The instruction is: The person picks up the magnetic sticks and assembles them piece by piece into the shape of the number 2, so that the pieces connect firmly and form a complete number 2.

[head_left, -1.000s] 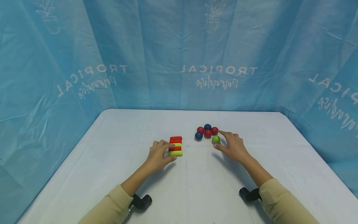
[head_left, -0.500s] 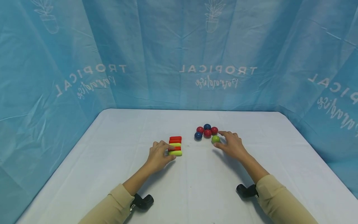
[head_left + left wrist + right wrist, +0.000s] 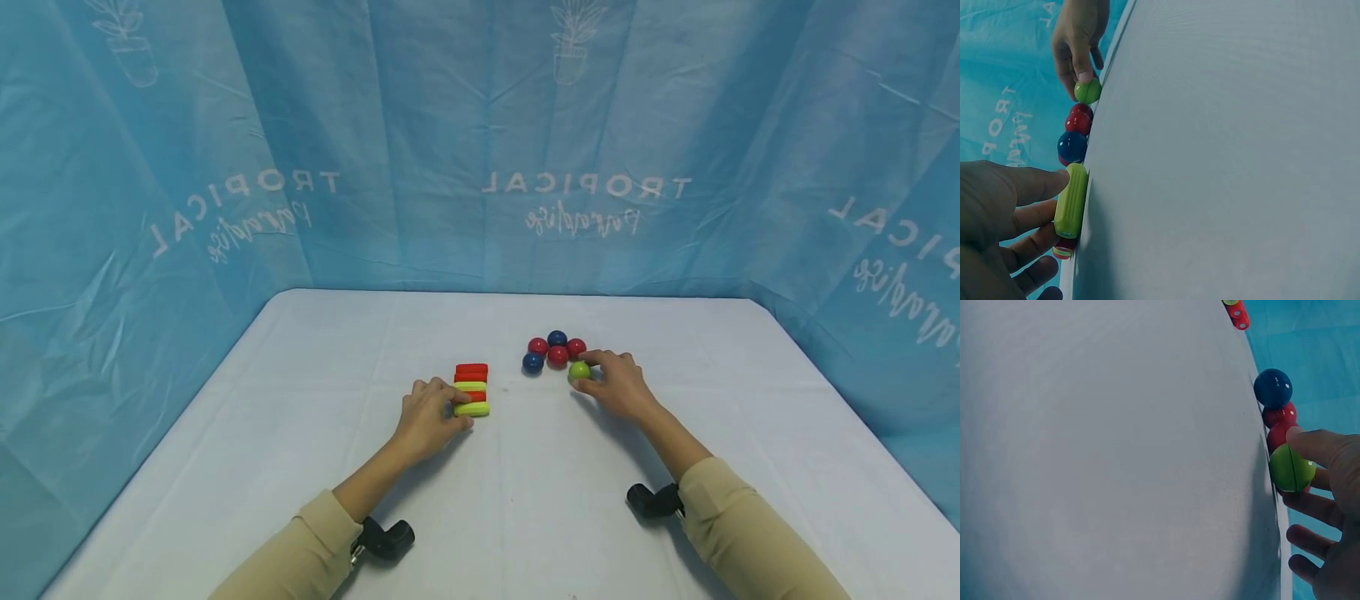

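On the white table, a row of red and yellow-green short sticks lies left of centre. My left hand has thumb and index finger at opposite long sides of the nearest one, a yellow-green ribbed stick, pinching it. To the right, my right hand pinches a green ball with a thin seam line, the thumb on its near side and the index finger behind. Red balls and blue balls sit bunched beside the green one. A red stick is at the far end of the row.
The white tabletop reaches back to a blue curtain with mirrored lettering, which also hangs along both sides. Black wrist mounts stick out from both sleeves above the table.
My left index finger has drawn toward the thumb, closing around the yellow-green stick. My right thumb and index finger have come together on the green ball. Balls and sticks stay in place.
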`<state>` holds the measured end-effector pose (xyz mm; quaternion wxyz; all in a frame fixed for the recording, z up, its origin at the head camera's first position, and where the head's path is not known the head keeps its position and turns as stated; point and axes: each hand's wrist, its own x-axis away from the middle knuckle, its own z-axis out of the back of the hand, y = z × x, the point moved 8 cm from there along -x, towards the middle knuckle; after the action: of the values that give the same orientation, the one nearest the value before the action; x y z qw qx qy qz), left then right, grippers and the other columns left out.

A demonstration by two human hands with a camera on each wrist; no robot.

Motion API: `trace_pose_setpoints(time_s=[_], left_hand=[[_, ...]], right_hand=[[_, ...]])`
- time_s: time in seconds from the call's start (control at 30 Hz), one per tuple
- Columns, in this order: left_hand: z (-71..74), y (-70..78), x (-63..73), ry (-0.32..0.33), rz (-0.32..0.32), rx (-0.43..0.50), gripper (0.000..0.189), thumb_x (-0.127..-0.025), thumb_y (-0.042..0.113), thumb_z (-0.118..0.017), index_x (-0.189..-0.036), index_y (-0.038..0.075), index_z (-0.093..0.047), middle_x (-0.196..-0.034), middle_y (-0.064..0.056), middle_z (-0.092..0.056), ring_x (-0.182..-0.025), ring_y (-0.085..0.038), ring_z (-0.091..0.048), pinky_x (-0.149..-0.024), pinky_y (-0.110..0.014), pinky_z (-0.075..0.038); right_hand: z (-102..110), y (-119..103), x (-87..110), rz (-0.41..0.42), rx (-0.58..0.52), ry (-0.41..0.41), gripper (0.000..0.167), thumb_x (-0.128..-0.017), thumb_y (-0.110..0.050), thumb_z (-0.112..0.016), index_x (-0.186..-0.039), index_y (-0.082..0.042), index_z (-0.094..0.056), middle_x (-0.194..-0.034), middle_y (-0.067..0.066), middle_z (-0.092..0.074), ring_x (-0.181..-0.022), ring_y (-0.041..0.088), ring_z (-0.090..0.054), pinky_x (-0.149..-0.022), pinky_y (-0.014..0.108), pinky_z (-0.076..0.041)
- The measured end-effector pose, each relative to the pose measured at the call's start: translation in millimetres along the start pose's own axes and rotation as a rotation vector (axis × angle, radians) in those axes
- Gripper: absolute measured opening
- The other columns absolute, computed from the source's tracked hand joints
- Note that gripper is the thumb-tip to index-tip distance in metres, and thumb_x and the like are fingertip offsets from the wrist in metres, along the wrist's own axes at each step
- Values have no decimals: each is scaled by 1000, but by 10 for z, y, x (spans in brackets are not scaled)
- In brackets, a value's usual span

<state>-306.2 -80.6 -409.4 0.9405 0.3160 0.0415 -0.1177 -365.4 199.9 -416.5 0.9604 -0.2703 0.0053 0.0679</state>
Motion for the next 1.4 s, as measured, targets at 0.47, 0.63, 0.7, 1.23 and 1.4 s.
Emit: trace_pose_setpoints(time_s=[0.47, 0.63, 0.7, 1.23, 1.4], left_hand=[[-27, 4, -22, -13, -12, -54, 27, -77, 19, -74, -103, 12, -71, -99, -3, -61, -94, -19, -44, -76, -36, -30], [-36, 13, -21, -13, -20, -71, 25, -78, 18, -73, -102, 12, -72, -94, -2, -61, -90, -18, -44, -76, -36, -29], [-39, 18, -17, -11, -25, -76, 24, -78, 17, -73, -101, 12, -72, -92, -2, -62, -89, -17, -44, -76, -36, -30], [-87, 144, -14, -17, -27, -7, 22, -79, 15, -71, -101, 14, -73, -99, -2, -63, -91, -16, -44, -77, -34, -30], [-145, 212, -31, -38, -40, 24, 23, -80, 15, -70, -102, 14, -73, -101, -2, -63, -95, -18, -46, -78, -35, -31]], right_hand=[[-9, 13, -16, 0, -26, 2, 44, -87, -25, -65, -128, -13, -57, -126, 13, -60, -112, 32, -42, -89, 50, -37], [-14, 31, 7, -10, -32, -6, 44, -86, -26, -65, -128, -14, -57, -126, 13, -60, -113, 32, -42, -89, 50, -38], [-17, 46, 21, -13, -35, -8, 44, -86, -26, -65, -128, -15, -57, -126, 12, -60, -113, 32, -43, -88, 50, -39], [-25, 107, 333, 12, -66, -4, 42, -85, -27, -67, -124, -15, -61, -125, 11, -61, -114, 31, -47, -89, 51, -44], [-72, 71, 428, 44, -84, -3, 40, -84, -26, -69, -122, -16, -62, -121, 8, -63, -111, 28, -48, -88, 48, -44]])
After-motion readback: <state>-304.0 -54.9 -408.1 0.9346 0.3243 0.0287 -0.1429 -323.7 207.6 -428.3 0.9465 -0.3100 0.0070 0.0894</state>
